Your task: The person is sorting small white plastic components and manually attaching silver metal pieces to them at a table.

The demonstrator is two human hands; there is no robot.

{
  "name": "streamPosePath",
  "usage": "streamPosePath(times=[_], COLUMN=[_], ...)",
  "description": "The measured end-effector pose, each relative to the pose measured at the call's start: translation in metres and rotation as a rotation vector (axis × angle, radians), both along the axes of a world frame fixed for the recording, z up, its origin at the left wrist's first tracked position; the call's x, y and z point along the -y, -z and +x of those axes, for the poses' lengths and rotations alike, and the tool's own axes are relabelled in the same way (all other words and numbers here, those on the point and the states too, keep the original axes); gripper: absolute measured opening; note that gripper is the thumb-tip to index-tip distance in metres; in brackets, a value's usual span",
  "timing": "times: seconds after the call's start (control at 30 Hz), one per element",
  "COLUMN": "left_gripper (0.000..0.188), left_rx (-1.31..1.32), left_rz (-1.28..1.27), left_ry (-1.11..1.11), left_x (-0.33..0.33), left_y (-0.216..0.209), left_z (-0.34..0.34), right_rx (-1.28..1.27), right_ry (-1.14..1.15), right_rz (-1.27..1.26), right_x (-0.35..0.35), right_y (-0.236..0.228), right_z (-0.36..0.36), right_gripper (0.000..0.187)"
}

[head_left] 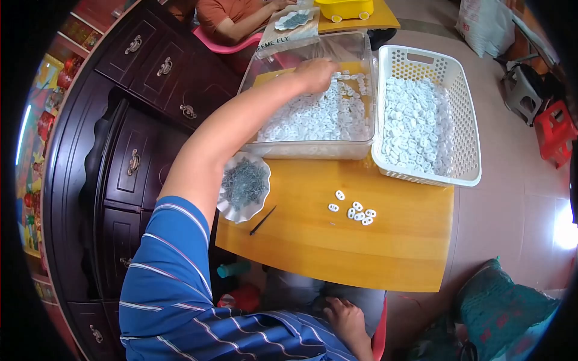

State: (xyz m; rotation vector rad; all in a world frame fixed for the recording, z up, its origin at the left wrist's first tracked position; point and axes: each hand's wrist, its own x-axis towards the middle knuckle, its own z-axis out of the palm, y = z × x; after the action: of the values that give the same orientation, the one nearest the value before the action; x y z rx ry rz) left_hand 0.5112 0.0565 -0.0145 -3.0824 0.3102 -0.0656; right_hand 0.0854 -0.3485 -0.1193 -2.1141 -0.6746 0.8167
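My left arm reaches across the table into a clear plastic bin (313, 146) holding a heap of small white oval pieces (313, 120). Over the far side of that heap, my left hand (317, 75) is closed with its fingers curled; whatever it holds is hidden. My right hand (348, 322) lies on my lap below the table edge, fingers stretched out and nothing in them. Several loose white oval pieces (359, 216), each with two dark holes, lie on the yellow table (301, 240). A scalloped white dish (240, 212) of thin metal pins (245, 183) stands under my left forearm.
Right of the bin stands a white perforated basket (466, 129) of similar pieces. A thin black tool (262, 220) lies near the dish. Dark drawers (135, 162) flank the left side. Beyond the bin, another person (232, 18) sits at a table with a yellow container (346, 9).
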Motion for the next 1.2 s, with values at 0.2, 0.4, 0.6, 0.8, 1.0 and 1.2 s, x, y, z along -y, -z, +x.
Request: streamPosePath(times=[0.2,0.4,0.6,0.8,1.0,1.2], left_gripper=[0.039,0.052,0.081,0.076,0.070,0.069], left_rx=[-0.100,-0.111,-0.011,0.188,0.146,0.163], left_rz=[0.049,-0.267,-0.403,-0.300,-0.237,-0.214], left_ry=[0.090,-0.019,0.137,0.329,0.316,0.336], left_x=[-0.015,0.015,0.000,0.029,0.040,0.037], left_y=[0.036,0.025,0.062,0.063,0.064,0.066], left_z=[0.010,-0.026,-0.043,-0.052,-0.059,-0.054], right_rx=[0.008,-0.021,-0.058,-0.047,-0.038,-0.051], right_ry=[-0.005,0.018,0.063,0.075,0.079,0.105], right_rz=[0.029,0.005,0.035,0.081,0.086,0.093], right_x=[-0.002,0.000,0.000,0.003,0.003,0.002], right_y=[0.002,0.000,-0.001,0.013,0.017,0.013], right_z=[0.001,0.002,0.005,0.002,0.000,0.001], right_gripper=[0.030,0.031,0.030,0.031,0.027,0.028])
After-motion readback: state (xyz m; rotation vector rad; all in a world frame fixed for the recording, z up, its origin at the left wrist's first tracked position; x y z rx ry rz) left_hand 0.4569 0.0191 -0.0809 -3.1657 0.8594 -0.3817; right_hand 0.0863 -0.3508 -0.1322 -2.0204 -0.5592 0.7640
